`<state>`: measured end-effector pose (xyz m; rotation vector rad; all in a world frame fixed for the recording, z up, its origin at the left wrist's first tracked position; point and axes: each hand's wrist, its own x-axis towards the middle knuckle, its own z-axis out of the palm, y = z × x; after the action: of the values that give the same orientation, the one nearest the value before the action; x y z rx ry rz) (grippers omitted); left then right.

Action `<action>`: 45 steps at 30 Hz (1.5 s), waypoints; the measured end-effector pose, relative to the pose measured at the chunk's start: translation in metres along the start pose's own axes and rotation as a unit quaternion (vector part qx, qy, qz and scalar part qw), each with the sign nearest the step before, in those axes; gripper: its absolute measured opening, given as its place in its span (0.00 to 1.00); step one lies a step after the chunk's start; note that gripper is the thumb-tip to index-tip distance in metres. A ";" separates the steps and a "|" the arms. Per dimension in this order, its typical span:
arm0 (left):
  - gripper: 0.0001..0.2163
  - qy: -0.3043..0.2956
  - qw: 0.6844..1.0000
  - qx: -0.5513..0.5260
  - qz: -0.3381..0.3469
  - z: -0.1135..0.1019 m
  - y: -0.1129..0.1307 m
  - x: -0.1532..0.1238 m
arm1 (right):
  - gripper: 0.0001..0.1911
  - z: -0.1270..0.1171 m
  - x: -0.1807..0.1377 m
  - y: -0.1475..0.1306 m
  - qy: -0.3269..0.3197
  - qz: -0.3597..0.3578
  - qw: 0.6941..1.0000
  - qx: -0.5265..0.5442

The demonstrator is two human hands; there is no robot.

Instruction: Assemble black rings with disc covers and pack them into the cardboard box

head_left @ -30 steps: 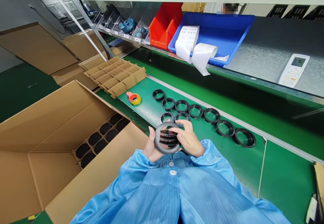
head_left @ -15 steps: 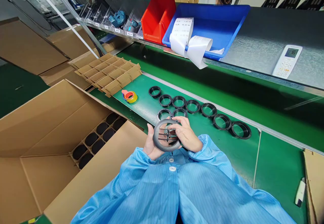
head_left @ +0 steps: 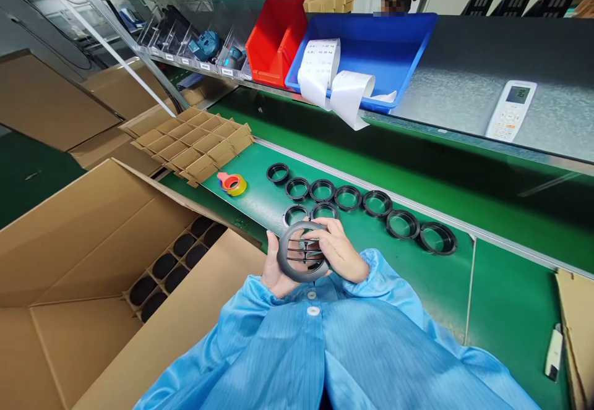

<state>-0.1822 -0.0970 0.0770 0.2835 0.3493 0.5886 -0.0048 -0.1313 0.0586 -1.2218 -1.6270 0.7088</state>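
A round dark grey air vent [head_left: 284,260] with thin slats across its opening is held in front of my chest. My left hand [head_left: 273,274] is closed around its left side and underside, the thumb along the rim. From the right, my right hand [head_left: 342,254] grips the vent, its fingers lying over the slats and upper rim. Fingers show through the gaps between the slats. Just beyond my hands, several black rings [head_left: 448,244] stand on the green worktop [head_left: 431,292], most of them in a bent row.
To my left is an open carton [head_left: 88,230] with black round parts [head_left: 164,266] in cardboard cells. A cardboard divider grid [head_left: 199,141] and tape rolls [head_left: 236,185] lie beyond it. The shelf above holds a red bin [head_left: 273,45], a blue tray [head_left: 394,39] and a remote [head_left: 512,110]. A cutter [head_left: 554,351] lies far right.
The view has shifted slightly, so most things sit a little further left. Both hands keep hold of the vent, with hardly any change in grip.
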 end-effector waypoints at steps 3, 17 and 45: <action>0.39 0.006 1.000 -0.001 -0.001 0.001 -0.002 0.002 | 0.31 -0.003 -0.001 0.000 0.014 0.009 1.000 0.022; 0.39 0.026 1.000 0.003 0.007 0.008 -0.010 0.008 | 0.27 -0.014 -0.011 0.010 0.017 0.037 0.998 0.050; 0.38 0.030 0.985 0.093 0.145 0.006 -0.024 0.005 | 0.25 0.007 -0.039 0.012 0.052 0.291 0.877 0.379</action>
<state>-0.1643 -0.1145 0.0723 0.5028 0.4246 0.8545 -0.0042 -0.1631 0.0325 -1.1026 -0.7174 1.4596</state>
